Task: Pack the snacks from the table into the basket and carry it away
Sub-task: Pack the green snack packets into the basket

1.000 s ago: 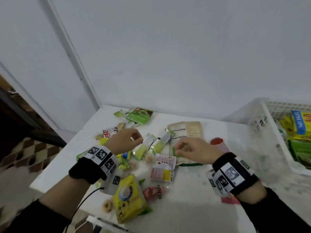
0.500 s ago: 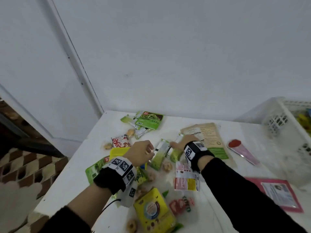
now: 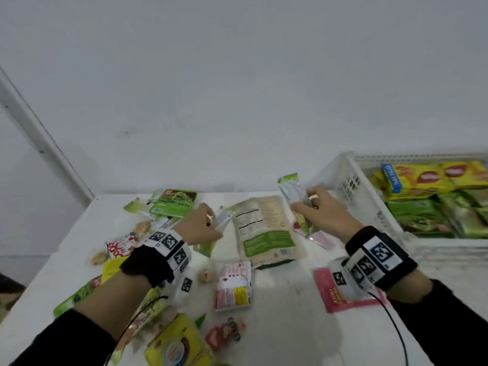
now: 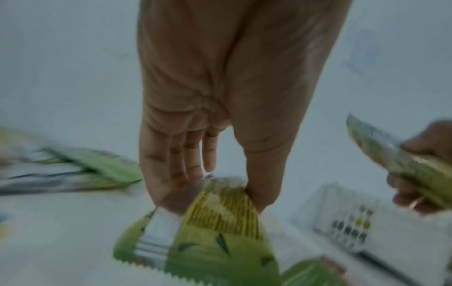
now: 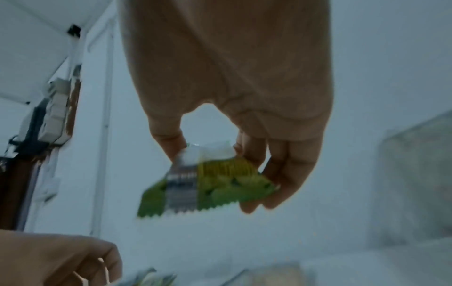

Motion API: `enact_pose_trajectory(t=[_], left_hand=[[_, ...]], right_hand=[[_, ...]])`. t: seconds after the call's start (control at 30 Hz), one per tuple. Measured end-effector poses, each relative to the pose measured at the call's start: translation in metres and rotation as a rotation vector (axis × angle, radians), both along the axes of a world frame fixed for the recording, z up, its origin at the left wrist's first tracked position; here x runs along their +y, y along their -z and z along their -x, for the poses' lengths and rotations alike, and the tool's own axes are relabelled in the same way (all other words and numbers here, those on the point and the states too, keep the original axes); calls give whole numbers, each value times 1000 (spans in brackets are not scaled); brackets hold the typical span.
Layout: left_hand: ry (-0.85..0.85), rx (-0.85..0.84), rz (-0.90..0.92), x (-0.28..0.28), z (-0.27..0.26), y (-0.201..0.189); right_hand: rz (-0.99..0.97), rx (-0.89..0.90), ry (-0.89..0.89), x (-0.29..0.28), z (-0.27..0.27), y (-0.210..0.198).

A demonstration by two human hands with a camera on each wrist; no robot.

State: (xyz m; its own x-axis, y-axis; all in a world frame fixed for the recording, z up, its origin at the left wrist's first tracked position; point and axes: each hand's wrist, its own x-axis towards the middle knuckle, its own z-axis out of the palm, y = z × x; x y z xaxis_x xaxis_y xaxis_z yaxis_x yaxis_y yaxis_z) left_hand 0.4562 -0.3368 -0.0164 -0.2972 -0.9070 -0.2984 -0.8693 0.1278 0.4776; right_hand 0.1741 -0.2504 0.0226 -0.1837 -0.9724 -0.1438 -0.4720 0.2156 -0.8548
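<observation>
- Now we see the right hand [image 3: 320, 210] raised off the surface [image 3: 285, 326], its grip pinching a green-and-white sachet [image 3: 290, 192] between thumb and fingers; the right wrist view shows the same packet [image 5: 208, 181] clear of the surface.
- Just beyond that grip stands the white basket [image 3: 343, 178], already holding yellow packs [image 3: 422, 178] and green packs [image 3: 422, 215].
- Our left hand [image 3: 200, 225] is low over the surface, its grip closed by thumb and fingers round a second green sachet [image 4: 208, 232].
- Between the two grips lies a large beige-and-green pouch [image 3: 264, 228], flat.
- Past the left grip lies a green packet [image 3: 174, 204]; nearer us than it, a pink-and-white pack [image 3: 233, 286] and a yellow bag [image 3: 179, 344].
- Under the right wrist lies a pink packet [image 3: 327, 289].
</observation>
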Motion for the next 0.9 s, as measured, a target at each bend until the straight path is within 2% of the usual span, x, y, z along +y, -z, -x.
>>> enact_pose_trajectory(t=[0.13,0.27,0.37,0.53,0.67,0.77,0.9], left_hand=[[148,236,58,4,83,-69],[382,234,0,10,184,-121],[496,291,-31,8,261,-134],[525,313,-47,10,389,-122],[473,239,-88,18,483,-95],[491,199,-192,25,527,-73],[501,132,-161,36,571,-51]], right_hand=[[79,-29,130,33,92,-37],[30,139,157,58,189,-55],[-29,260,179,72,265,-63],[-93,441,191,101,372,-72],[-187,526,221,115,438,-62],[-217,513,212,114,474,-47],[-273,488,221,101,506,-37]])
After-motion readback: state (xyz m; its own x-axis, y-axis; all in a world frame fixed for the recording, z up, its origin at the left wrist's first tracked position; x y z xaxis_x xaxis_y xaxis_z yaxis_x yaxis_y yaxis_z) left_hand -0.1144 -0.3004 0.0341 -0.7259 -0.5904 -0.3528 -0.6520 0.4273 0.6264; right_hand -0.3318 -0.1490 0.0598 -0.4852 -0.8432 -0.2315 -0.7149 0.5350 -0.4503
